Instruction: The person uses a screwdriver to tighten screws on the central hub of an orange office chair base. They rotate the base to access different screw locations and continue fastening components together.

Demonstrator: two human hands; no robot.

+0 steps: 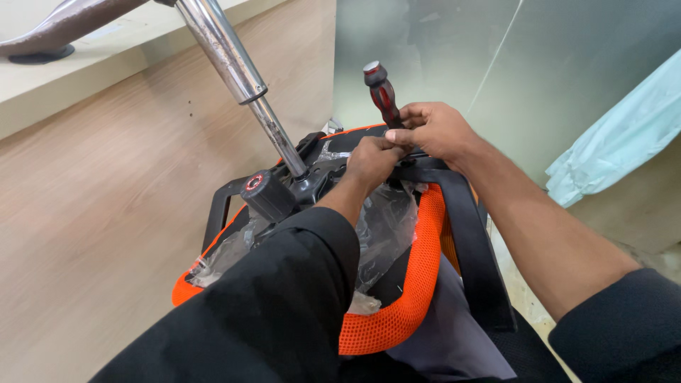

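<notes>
An upturned office chair seat (418, 284) with an orange mesh edge rests on my lap, its underside wrapped in clear plastic (386, 227). A chrome gas cylinder (237, 71) rises from the black mechanism (305, 186) in the middle, next to a round black knob (264, 193). My right hand (436, 131) grips a red-and-black screwdriver (383, 92) held upright over the far end of the seat. My left hand (370, 162) presses on the black bracket (464, 227) right below the tool. The screwdriver's tip is hidden by my fingers.
A wooden panel (106, 198) stands on the left, under a pale counter (85, 67). A grey wall (496, 57) is ahead. A pale green plastic sheet (624, 135) hangs at the right. The chair base arm (64, 25) shows top left.
</notes>
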